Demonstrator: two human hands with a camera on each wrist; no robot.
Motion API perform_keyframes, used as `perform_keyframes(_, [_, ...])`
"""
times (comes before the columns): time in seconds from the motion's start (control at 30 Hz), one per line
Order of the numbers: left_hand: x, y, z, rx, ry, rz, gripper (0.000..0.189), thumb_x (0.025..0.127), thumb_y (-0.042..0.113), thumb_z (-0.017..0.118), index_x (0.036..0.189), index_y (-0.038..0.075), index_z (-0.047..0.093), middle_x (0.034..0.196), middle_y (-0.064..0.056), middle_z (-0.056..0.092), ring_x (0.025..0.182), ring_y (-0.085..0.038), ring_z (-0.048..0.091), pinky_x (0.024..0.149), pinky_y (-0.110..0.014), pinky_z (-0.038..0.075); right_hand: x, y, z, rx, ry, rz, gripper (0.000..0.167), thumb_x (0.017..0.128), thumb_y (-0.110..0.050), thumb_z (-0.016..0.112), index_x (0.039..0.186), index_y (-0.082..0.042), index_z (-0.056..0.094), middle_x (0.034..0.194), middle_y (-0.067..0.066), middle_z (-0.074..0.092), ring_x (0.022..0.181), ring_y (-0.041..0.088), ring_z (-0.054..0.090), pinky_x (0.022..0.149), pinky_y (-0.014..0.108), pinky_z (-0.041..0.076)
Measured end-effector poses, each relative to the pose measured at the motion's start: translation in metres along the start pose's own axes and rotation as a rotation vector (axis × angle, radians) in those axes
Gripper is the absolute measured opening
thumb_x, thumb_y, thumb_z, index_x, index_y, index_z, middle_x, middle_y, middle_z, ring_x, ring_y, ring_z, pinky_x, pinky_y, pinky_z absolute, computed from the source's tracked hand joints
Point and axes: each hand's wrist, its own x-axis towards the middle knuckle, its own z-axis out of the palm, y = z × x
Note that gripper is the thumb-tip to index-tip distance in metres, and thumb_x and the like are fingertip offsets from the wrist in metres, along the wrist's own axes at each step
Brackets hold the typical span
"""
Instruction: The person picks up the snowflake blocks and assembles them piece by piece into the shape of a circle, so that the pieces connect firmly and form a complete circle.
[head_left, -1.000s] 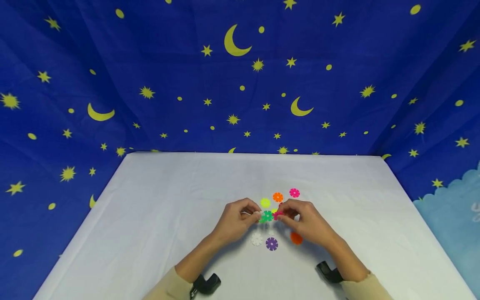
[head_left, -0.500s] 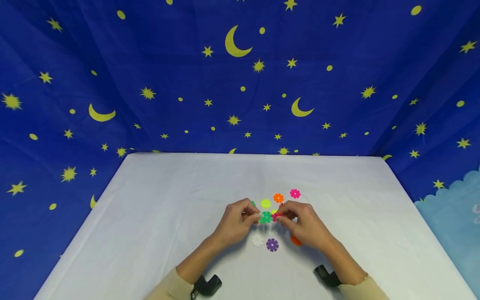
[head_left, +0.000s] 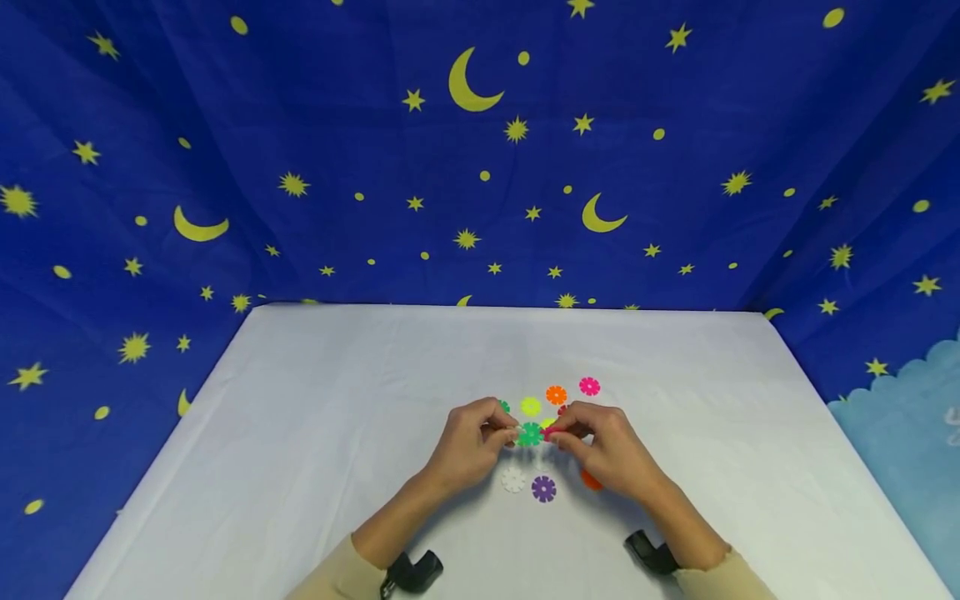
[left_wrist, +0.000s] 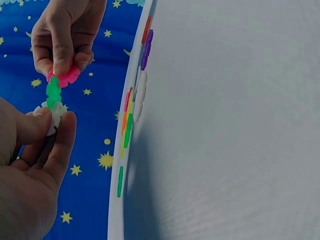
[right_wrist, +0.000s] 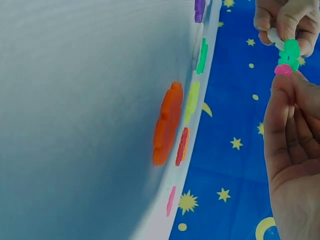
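Above the table, my left hand (head_left: pixel 468 442) pinches a white notched disc (left_wrist: pixel 60 111) between thumb and fingers. My right hand (head_left: pixel 613 446) pinches a pink notched disc (left_wrist: pixel 69 77). Between the two hands a green notched disc (head_left: pixel 530 434) stands, its edges meeting the white disc on one side and the pink one on the other. In the right wrist view the green disc appears edge to edge with both; how deep the slots engage cannot be told. Fingertips partly cover the white and pink discs.
On the white table (head_left: pixel 337 400) lie a white disc (head_left: pixel 513 479), purple disc (head_left: pixel 543 489) and orange disc (head_left: pixel 592 479) nearer me. Behind the hands are a yellow disc (head_left: pixel 531 407), second orange disc (head_left: pixel 556 395) and pink disc (head_left: pixel 589 386). A starry blue curtain (head_left: pixel 375 150) hangs behind.
Both hands have shifted very slightly left with the joined discs, still pinching the white and pink ones. A green disc on the table behind the left hand has come into sight.
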Motion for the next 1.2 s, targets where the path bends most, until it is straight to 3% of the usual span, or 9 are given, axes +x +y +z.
perform_keyframes(0.33, [0.001, -0.002, 0.001, 0.028, -0.005, -0.012, 0.010, 0.085, -0.011, 0.065, 0.082, -0.004, 0.060, 0.081, -0.015, 0.064, 0.068, -0.033, 0.064, 0.061, -0.028, 0.055, -0.001, 0.000, 0.001, 0.024, 0.001, 0.017, 0.010, 0.083, -0.010, 0.075, 0.087, -0.018, 0.071, 0.083, -0.006, 0.068, 0.068, 0.011, 0.066, 0.062, 0.027, 0.056])
perform_keyframes(0.67, [0.000, 0.002, 0.002, 0.000, -0.042, -0.034, 0.009, 0.086, -0.012, 0.064, 0.082, -0.005, 0.059, 0.080, -0.017, 0.064, 0.067, -0.033, 0.065, 0.059, -0.029, 0.055, -0.002, 0.000, 0.001, 0.045, -0.009, 0.051, 0.011, 0.082, -0.006, 0.076, 0.087, -0.015, 0.071, 0.084, -0.004, 0.069, 0.069, 0.010, 0.066, 0.064, 0.026, 0.056])
perform_keyframes(0.93, [0.000, -0.024, 0.005, 0.004, -0.030, -0.050, 0.008, 0.088, -0.007, 0.064, 0.087, -0.001, 0.060, 0.084, -0.011, 0.064, 0.071, -0.026, 0.066, 0.064, -0.029, 0.056, 0.003, -0.031, -0.003, 0.055, -0.011, 0.140, 0.010, 0.081, 0.004, 0.073, 0.086, -0.004, 0.069, 0.081, 0.006, 0.069, 0.068, 0.020, 0.068, 0.065, 0.030, 0.057])
perform_keyframes(1.07, [0.002, -0.032, 0.000, -0.090, -0.020, -0.112, 0.005, 0.090, 0.006, 0.067, 0.094, 0.005, 0.064, 0.088, -0.007, 0.065, 0.076, -0.022, 0.067, 0.069, -0.029, 0.056, 0.004, -0.036, -0.004, 0.133, -0.016, 0.216, 0.008, 0.084, 0.002, 0.072, 0.089, -0.002, 0.068, 0.084, 0.009, 0.068, 0.074, 0.029, 0.069, 0.068, 0.029, 0.057])
perform_keyframes(1.2, [0.006, -0.034, -0.006, -0.211, 0.001, -0.160, 0.011, 0.089, 0.015, 0.071, 0.096, 0.008, 0.067, 0.087, -0.006, 0.067, 0.078, -0.023, 0.067, 0.069, -0.034, 0.056, 0.002, -0.020, -0.002, 0.210, -0.039, 0.255, 0.008, 0.086, -0.003, 0.072, 0.093, -0.005, 0.069, 0.087, 0.010, 0.068, 0.077, 0.032, 0.069, 0.072, 0.029, 0.056])
